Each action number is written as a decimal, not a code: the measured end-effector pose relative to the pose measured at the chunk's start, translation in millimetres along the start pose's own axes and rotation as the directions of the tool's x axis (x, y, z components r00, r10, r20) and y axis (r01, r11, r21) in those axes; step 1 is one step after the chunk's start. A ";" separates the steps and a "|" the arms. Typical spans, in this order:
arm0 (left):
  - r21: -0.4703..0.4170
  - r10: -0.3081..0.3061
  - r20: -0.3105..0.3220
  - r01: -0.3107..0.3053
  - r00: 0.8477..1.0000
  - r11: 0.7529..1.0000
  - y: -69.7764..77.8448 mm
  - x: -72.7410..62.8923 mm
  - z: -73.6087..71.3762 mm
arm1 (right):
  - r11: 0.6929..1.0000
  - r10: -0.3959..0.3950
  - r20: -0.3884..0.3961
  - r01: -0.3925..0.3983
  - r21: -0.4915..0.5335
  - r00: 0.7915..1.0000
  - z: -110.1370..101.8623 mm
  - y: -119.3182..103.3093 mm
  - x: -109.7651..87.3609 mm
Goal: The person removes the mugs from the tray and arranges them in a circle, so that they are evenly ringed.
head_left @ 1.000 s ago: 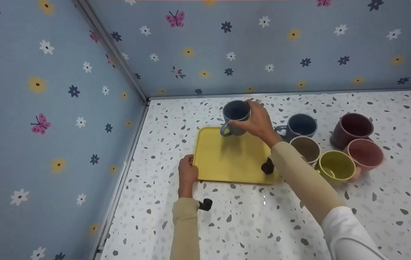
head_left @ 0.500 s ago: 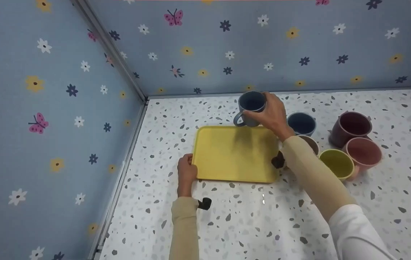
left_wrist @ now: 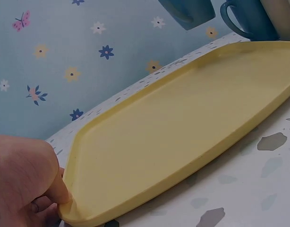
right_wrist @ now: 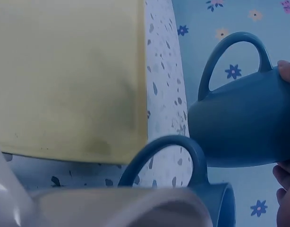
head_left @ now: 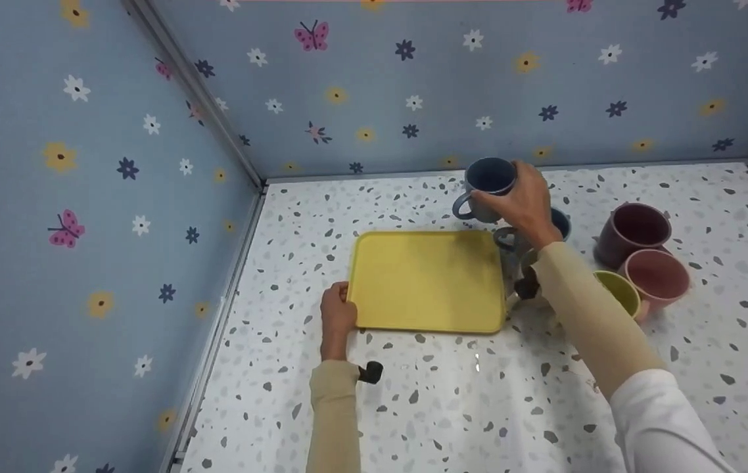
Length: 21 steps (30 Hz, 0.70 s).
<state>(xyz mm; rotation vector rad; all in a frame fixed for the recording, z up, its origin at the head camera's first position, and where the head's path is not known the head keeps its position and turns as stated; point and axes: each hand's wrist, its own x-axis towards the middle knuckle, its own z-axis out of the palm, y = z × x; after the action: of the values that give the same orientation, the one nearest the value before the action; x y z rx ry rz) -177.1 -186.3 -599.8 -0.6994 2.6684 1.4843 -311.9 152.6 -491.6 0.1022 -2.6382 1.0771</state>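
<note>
A yellow rectangular tray (head_left: 430, 282) lies on the speckled table. My left hand (head_left: 338, 312) grips its near left corner, the thumb over the rim in the left wrist view. Up beyond the tray's far right corner, my right hand (head_left: 528, 203) holds a blue mug (head_left: 489, 177) round its upper body, off the table, handle pointing left. Below that hand, partly hidden by the forearm, stands a second blue mug (head_left: 561, 225). In the right wrist view this second mug's handle (right_wrist: 197, 161) is close beneath the held mug, with a beige mug (right_wrist: 112, 205) in front.
Right of the right forearm stand a dark maroon mug (head_left: 637, 233), a pink mug (head_left: 658, 279) and a yellow-green mug (head_left: 622, 292), close together. A flowered blue wall (head_left: 426, 85) rises behind the table, another panel (head_left: 111, 230) along the left.
My right hand has carried the blue mug from over the tray's far part to the right and away, beyond the tray's edge. The left hand and tray stay put.
</note>
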 end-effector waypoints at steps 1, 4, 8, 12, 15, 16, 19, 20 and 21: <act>0.001 -0.002 0.000 0.002 1.000 1.000 0.1 -0.3 -0.3 | 1.000 0.011 -0.006 -0.011 -0.002 1.000 -1.8 2.1 0.5; 0.002 0.000 0.003 0.000 1.000 1.000 -0.4 -0.6 -0.9 | 0.999 0.042 -0.026 -0.042 -0.010 0.999 -6.9 9.5 2.6; -0.006 0.018 0.003 -0.018 1.000 1.000 -1.6 -1.7 -1.8 | 0.997 0.079 -0.054 -0.080 -0.010 0.995 -13.8 18.7 3.8; -0.007 0.027 0.004 -0.027 1.000 1.000 -2.0 -2.4 -2.6 | 0.990 0.138 -0.087 -0.137 0.016 0.987 -20.4 26.5 3.9; 0.001 0.017 0.008 -0.017 1.000 1.000 -2.1 -2.1 -2.6 | 0.981 0.192 -0.105 -0.189 0.043 0.976 -25.4 31.8 4.6; 0.001 0.011 0.009 -0.011 1.000 1.000 -1.8 -2.1 -2.5 | 0.977 0.210 -0.107 -0.205 0.053 0.972 -27.1 33.5 5.1; -0.007 -0.007 0.012 0.007 1.000 1.000 -1.4 -1.9 -2.1 | 0.966 0.258 -0.105 -0.252 0.061 0.961 -32.7 37.3 6.0; -0.007 -0.011 0.012 0.011 1.000 1.000 -1.3 -1.7 -2.0 | 0.964 0.266 -0.105 -0.261 0.059 0.958 -34.6 38.5 6.1; -0.007 -0.016 0.013 0.016 1.000 1.000 -1.2 -1.7 -1.9 | 0.962 0.271 -0.107 -0.266 0.059 0.957 -36.3 39.8 6.1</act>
<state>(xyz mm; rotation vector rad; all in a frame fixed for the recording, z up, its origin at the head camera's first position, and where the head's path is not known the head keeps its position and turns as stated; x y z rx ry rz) -174.7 -187.7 -599.4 -0.7074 2.6433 1.4900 -315.9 206.7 -492.0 -0.3099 -2.5763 1.1863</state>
